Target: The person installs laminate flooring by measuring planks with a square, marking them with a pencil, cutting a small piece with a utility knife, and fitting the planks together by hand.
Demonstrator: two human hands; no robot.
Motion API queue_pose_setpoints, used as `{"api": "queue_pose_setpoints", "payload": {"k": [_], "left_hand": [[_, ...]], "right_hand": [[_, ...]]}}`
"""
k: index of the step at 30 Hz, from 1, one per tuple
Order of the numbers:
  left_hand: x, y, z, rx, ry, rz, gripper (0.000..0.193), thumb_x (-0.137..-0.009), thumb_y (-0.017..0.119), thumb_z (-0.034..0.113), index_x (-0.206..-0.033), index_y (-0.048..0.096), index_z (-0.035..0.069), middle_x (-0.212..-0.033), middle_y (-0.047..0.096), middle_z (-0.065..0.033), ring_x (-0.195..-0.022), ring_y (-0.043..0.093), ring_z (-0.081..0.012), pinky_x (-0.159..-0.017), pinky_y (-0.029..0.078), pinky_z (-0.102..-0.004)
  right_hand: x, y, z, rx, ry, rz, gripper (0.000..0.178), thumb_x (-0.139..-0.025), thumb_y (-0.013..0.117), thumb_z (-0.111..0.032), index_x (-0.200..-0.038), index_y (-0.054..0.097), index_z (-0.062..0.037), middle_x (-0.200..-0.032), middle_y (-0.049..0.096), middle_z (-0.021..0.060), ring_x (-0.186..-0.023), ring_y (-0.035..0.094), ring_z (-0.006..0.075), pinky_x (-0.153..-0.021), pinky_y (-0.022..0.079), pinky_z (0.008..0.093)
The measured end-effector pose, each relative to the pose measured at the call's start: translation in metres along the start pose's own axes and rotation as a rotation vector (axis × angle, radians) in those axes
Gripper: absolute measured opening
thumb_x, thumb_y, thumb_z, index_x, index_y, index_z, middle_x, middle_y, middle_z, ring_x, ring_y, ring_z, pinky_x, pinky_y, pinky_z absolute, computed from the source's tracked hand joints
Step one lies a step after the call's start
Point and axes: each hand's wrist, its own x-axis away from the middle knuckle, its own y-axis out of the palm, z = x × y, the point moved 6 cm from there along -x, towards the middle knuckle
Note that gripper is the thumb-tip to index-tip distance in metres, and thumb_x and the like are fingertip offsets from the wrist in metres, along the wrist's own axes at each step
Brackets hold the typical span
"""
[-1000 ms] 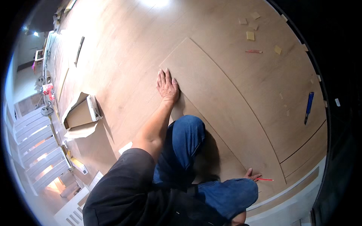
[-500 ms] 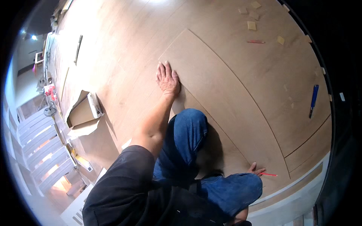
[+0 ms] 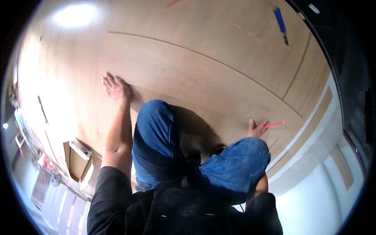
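A long wood-look floor plank (image 3: 203, 78) lies slantwise in front of my knees, dark lines showing along its far edge. My left hand (image 3: 116, 87) rests at the near left part of this plank, palm down with its fingers spread. Beyond my right knee, my right hand (image 3: 256, 128) is down by the plank's right end. A thin red pencil (image 3: 276, 125) sticks out to the right from between its fingers. The knee hides part of that hand and wrist.
A blue utility knife (image 3: 280, 25) lies on the floor at the far right. To the left sit an opened cardboard box (image 3: 77, 158) and a dark thin rod (image 3: 42, 109). A pale wall (image 3: 313, 143) borders the floor on the right.
The whole view has swung toward the right, so the plank appears flatter and more of the right wall shows. My left hand stays spread on the floor; the pencil remains in my right hand.
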Motion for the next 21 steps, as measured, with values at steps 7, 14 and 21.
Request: {"api": "queue_pose_setpoints", "payload": {"k": [7, 14, 21], "left_hand": [[0.007, -0.001, 0.012, 0.047, 0.023, -0.005, 0.065, -0.105, 0.026, 0.048, -0.16, 0.024, 0.013, -0.166, 0.019, -0.0194, -0.153, 0.018, -0.0337, -0.122, 0.016, -0.0503], [0.007, 0.006, 0.003, 0.035, -0.007, -0.029, 0.065, -0.105, 0.026, 0.048, -0.161, 0.024, 0.014, -0.167, 0.017, -0.0174, -0.154, 0.018, -0.033, -0.123, 0.015, -0.0495], [-0.001, 0.02, 0.0, -0.063, 0.057, 0.024, 0.062, -0.105, 0.032, 0.039, -0.159, 0.026, 0.01, -0.165, 0.022, -0.0181, -0.154, 0.017, -0.0326, -0.123, 0.015, -0.0484]], "right_hand": [[0.005, -0.009, 0.001, -0.008, -0.005, 0.071, 0.107, -0.087, 0.069, -0.057, -0.157, 0.016, 0.0029, -0.164, 0.011, 0.0283, -0.152, 0.009, 0.0438, -0.125, 0.015, 0.05], [-0.002, -0.012, -0.003, 0.052, -0.035, 0.105, 0.106, -0.087, 0.066, -0.061, -0.158, 0.017, 0.0015, -0.164, 0.013, 0.0269, -0.152, 0.013, 0.0425, -0.125, 0.015, 0.048], [-0.011, 0.004, 0.028, 0.075, -0.092, 0.118, 0.103, -0.092, 0.061, -0.062, -0.16, 0.013, -0.0026, -0.165, 0.014, 0.0261, -0.153, 0.01, 0.0414, -0.125, 0.011, 0.0509]]}}
